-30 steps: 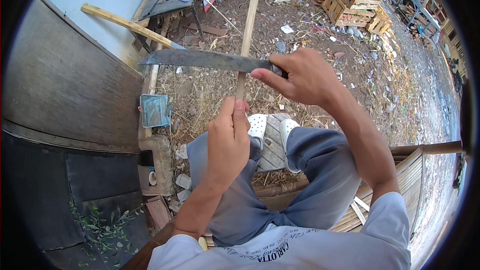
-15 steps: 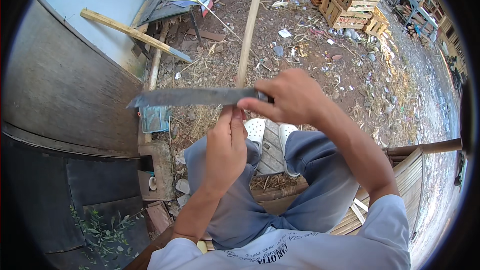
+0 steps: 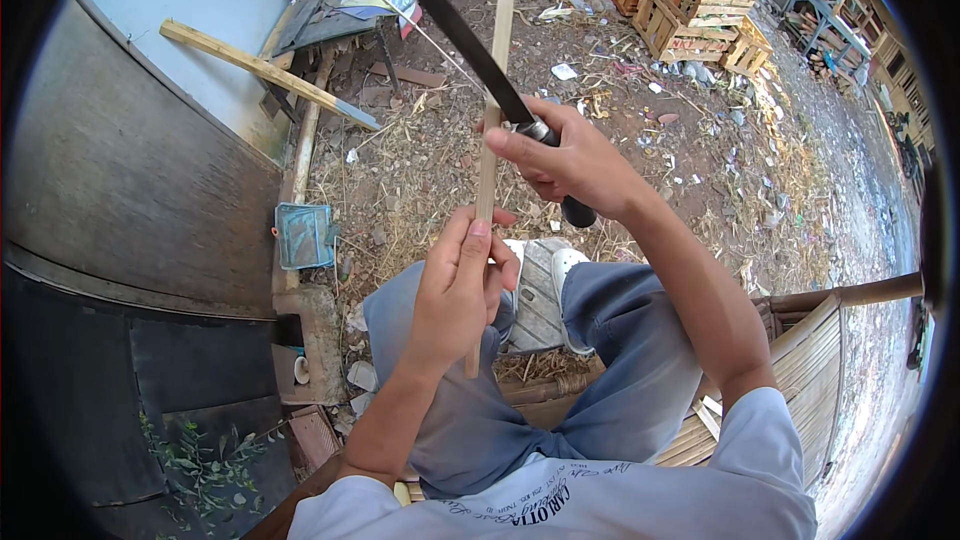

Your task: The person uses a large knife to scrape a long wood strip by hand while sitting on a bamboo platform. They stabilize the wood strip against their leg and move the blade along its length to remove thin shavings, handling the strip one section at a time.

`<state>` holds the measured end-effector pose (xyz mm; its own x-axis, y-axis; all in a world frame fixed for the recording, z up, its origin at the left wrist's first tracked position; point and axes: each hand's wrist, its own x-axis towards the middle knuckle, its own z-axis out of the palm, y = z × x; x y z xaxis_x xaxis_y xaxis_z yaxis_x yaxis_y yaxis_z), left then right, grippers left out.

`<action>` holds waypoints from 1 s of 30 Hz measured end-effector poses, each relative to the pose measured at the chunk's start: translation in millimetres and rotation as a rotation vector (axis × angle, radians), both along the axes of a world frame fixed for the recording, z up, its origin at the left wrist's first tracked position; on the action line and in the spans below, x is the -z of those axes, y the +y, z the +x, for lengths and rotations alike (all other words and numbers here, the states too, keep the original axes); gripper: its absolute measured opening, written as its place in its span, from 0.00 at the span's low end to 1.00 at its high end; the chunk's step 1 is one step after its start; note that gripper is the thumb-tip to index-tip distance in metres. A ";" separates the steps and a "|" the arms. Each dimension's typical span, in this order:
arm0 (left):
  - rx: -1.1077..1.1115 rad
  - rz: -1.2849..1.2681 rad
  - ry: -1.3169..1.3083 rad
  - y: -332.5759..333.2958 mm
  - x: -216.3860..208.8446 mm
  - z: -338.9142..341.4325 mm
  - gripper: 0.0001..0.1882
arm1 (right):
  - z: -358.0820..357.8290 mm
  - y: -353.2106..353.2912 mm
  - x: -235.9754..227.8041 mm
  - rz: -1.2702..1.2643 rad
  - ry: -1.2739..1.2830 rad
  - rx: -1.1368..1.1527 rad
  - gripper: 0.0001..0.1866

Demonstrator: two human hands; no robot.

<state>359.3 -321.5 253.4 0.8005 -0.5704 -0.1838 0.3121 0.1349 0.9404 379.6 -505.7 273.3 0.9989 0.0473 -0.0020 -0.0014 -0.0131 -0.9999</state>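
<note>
A long, narrow pale strip (image 3: 488, 165), wood or bamboo, runs from between my knees up toward the far edge of the view. Its lower part is gripped by my left hand (image 3: 450, 290), thumb on top, and the end sticks out below the palm. Higher up, my right hand (image 3: 580, 165) is closed around the black handle of a machete. The dark machete blade (image 3: 462, 40) points away and to the left, passing over the strip. My right thumb and fingertips also lie at the strip, near the base of the blade.
Scraps and dry plant bits litter the dirt ground (image 3: 620, 180). Wooden crates (image 3: 690, 10) are stacked at the far right. A low table (image 3: 335, 15) and a leaning timber beam (image 3: 265, 72) stand far left, with a blue plastic basket (image 3: 305, 237) nearer. Bamboo slats (image 3: 800, 365) lie beside me at right.
The machete has swung from lying crosswise, tip left, to pointing away from me. The strip's lower end now extends below my left hand. My right hand has moved slightly farther away, onto the strip.
</note>
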 end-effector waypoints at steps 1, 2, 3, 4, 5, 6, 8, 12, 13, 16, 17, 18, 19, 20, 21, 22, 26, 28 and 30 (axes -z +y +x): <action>0.015 0.010 -0.046 -1.1 -1.2 -0.3 0.14 | 0.5 -0.4 -0.6 0.000 -0.002 -0.001 0.21; 0.032 0.021 -0.089 -2.1 -1.1 -0.8 0.14 | 0.6 -0.7 -0.1 0.033 0.000 0.009 0.19; 0.033 0.022 -0.088 -3.2 0.3 -0.7 0.14 | 0.6 -0.7 0.5 0.065 0.002 0.019 0.17; 0.030 0.006 -0.094 -4.6 2.6 -0.2 0.14 | -0.2 0.0 -0.4 0.094 0.021 0.029 0.15; 0.020 -0.006 -0.101 -4.9 3.2 0.1 0.14 | -2.0 3.3 -3.5 0.097 0.021 0.023 0.15; 0.014 -0.003 -0.101 -7.9 1.3 -0.5 0.14 | -5.0 7.3 -7.1 -0.012 -0.006 0.014 0.13; -0.145 -0.107 -0.088 -15.8 -3.4 -1.1 0.13 | -3.2 6.9 -3.5 -0.280 -0.175 -0.068 0.11; -0.114 -0.073 0.000 -9.4 -1.7 2.9 0.10 | -8.0 4.8 4.4 -0.523 -0.311 -0.119 0.11; -0.117 -0.069 0.001 -6.7 -1.4 2.8 0.10 | -8.4 0.3 4.3 -0.519 -0.311 -0.122 0.11; -0.131 0.013 0.015 -4.3 -3.6 4.5 0.15 | -13.2 -12.0 0.7 -0.585 -0.244 -0.241 0.11; -0.130 0.013 0.018 -4.4 -3.7 4.2 0.15 | -14.9 -13.0 -0.3 -0.585 -0.241 -0.241 0.11; -0.132 0.037 -0.014 -4.5 -3.4 4.0 0.15 | -16.9 -13.7 -0.8 -0.655 -0.232 -0.253 0.12; -0.134 0.062 -0.047 -4.9 -2.7 3.8 0.16 | -18.8 -14.2 -1.3 -0.725 -0.223 -0.265 0.13; -0.135 0.063 -0.046 -4.6 -0.5 2.1 0.16 | -19.7 -12.7 -2.0 -0.723 -0.223 -0.267 0.13; -0.170 0.128 -0.172 -5.1 3.7 -1.0 0.15 | -20.5 -11.0 -2.7 -0.801 -0.190 -0.268 0.11; -0.203 0.192 -0.298 -6.1 8.0 -2.6 0.14 | -20.6 -9.9 -2.6 -0.878 -0.157 -0.270 0.09; -0.262 0.331 -0.676 -11.3 22.1 -1.5 0.12 | -12.1 -21.2 6.1 -1.300 -0.280 -0.031 0.05; -0.210 0.214 -0.529 -9.9 19.7 0.0 0.11 | -7.1 -27.5 10.1 -1.229 -0.270 0.082 0.06; -0.181 0.212 -0.431 -7.5 15.6 -3.1 0.11 | -6.8 -25.2 6.1 -1.121 -0.183 0.126 0.07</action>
<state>356.2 -329.0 237.8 0.9118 -0.4012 0.0877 -0.1204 -0.0570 0.9911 372.7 -530.8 267.2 0.9860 0.0102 0.1663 0.0786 -0.9084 -0.4106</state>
